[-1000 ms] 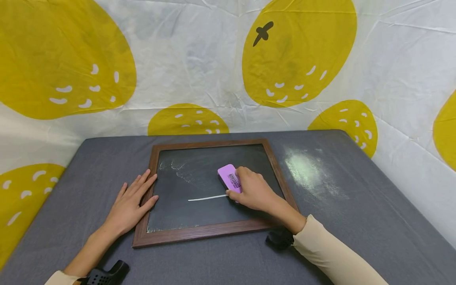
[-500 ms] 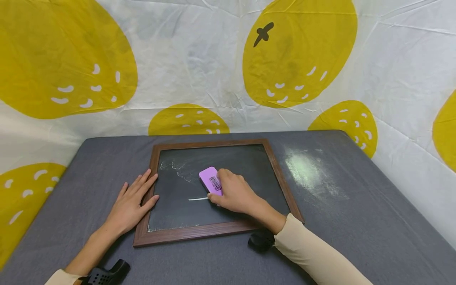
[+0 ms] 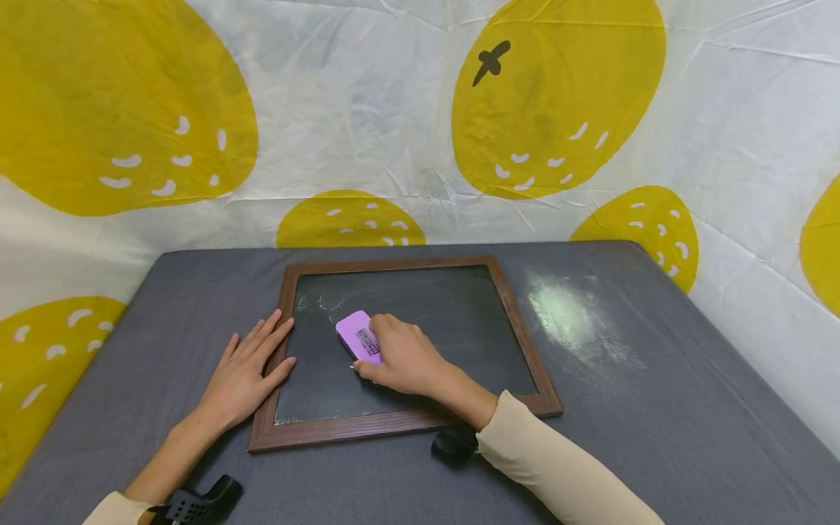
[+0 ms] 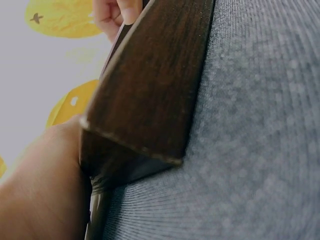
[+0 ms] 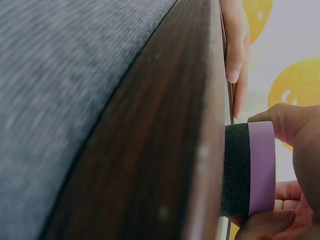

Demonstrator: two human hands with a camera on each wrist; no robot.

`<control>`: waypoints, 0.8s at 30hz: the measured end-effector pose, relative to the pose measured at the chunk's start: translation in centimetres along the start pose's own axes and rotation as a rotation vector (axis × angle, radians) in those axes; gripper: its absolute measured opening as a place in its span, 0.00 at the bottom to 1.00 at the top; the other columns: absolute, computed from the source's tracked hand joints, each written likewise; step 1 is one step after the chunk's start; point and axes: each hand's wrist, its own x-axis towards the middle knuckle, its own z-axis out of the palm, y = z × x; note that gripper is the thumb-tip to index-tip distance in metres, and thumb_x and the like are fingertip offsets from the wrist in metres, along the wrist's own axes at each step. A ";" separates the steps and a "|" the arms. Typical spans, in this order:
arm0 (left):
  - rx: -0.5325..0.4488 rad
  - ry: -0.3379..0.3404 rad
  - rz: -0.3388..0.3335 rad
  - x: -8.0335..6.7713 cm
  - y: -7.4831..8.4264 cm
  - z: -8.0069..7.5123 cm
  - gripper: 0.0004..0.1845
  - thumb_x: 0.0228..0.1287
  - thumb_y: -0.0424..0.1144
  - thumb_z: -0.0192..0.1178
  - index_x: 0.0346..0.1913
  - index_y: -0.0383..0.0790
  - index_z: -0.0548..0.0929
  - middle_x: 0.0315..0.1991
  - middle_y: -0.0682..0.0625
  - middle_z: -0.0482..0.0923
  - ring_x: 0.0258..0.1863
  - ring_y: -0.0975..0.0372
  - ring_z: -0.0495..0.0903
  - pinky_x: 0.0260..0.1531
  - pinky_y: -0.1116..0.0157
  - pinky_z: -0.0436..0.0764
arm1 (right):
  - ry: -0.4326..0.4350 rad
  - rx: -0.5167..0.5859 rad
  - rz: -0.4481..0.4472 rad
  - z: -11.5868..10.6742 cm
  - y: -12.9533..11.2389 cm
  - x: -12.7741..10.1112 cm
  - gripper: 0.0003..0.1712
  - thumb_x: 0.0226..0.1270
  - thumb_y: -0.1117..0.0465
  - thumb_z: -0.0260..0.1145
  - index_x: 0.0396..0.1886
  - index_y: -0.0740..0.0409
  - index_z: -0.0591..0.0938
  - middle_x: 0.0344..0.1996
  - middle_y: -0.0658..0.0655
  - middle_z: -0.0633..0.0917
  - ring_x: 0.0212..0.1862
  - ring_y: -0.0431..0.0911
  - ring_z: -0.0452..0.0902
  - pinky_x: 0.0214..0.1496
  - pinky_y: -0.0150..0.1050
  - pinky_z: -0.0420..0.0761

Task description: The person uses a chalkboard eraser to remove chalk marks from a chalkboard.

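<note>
A chalkboard (image 3: 426,306) in a brown wooden frame lies on the grey cloth. My right hand (image 3: 407,357) grips a purple board eraser (image 3: 357,335) by its sides, over the left half of the board. In the right wrist view the eraser (image 5: 261,167) shows a dark felt layer facing the board, with thumb and fingers on opposite edges. A tiny white chalk tip shows beside the right thumb. My left hand (image 3: 246,375) lies flat with spread fingers, its fingertips resting on the left side of the wooden frame (image 3: 262,430).
Faint chalk smudges (image 3: 321,302) mark the board's upper left. A pale powdery patch (image 3: 561,310) is on the grey tablecloth (image 3: 630,408) right of the board. A white curtain (image 3: 354,95) with yellow fruit prints stands behind the table.
My right hand has slid the eraser leftward across the board. The white chalk line it passed over has shrunk to a tiny tip. The left hand stays in place.
</note>
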 end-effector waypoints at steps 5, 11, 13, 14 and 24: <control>-0.001 0.004 -0.007 0.0 0.1 0.0 0.34 0.70 0.52 0.54 0.74 0.45 0.59 0.75 0.44 0.50 0.70 0.43 0.53 0.65 0.38 0.46 | -0.027 -0.004 -0.024 0.1 -0.6 0.3 0.29 0.58 0.46 0.67 0.52 0.61 0.75 0.37 0.52 0.77 0.32 0.42 0.71 0.29 0.33 0.72; 0.004 0.002 -0.008 0.1 0.0 -0.1 0.34 0.71 0.52 0.53 0.75 0.45 0.58 0.75 0.44 0.50 0.71 0.43 0.52 0.65 0.38 0.44 | -0.059 -0.027 -0.073 0.1 -1.0 0.7 0.31 0.59 0.46 0.66 0.56 0.61 0.75 0.49 0.55 0.79 0.40 0.44 0.74 0.40 0.37 0.76; 0.002 0.001 -0.012 0.1 0.0 -0.1 0.34 0.71 0.51 0.53 0.75 0.45 0.58 0.75 0.44 0.50 0.71 0.43 0.52 0.65 0.38 0.44 | -0.064 -0.034 -0.090 0.0 -1.1 0.9 0.32 0.59 0.45 0.66 0.57 0.61 0.75 0.49 0.56 0.79 0.41 0.44 0.74 0.42 0.38 0.76; 0.002 0.002 -0.015 0.1 0.0 -0.2 0.33 0.71 0.51 0.53 0.74 0.45 0.59 0.75 0.44 0.50 0.71 0.43 0.52 0.65 0.38 0.45 | -0.067 -0.037 -0.097 0.0 -1.1 1.0 0.33 0.59 0.45 0.67 0.58 0.61 0.75 0.49 0.56 0.79 0.41 0.44 0.74 0.42 0.38 0.76; -0.018 0.012 -0.014 0.0 0.0 -0.1 0.32 0.71 0.50 0.53 0.74 0.45 0.60 0.74 0.44 0.52 0.70 0.42 0.54 0.64 0.38 0.46 | -0.144 0.010 -0.115 -0.4 -1.3 0.8 0.37 0.59 0.45 0.68 0.65 0.56 0.73 0.40 0.49 0.76 0.34 0.40 0.69 0.30 0.31 0.69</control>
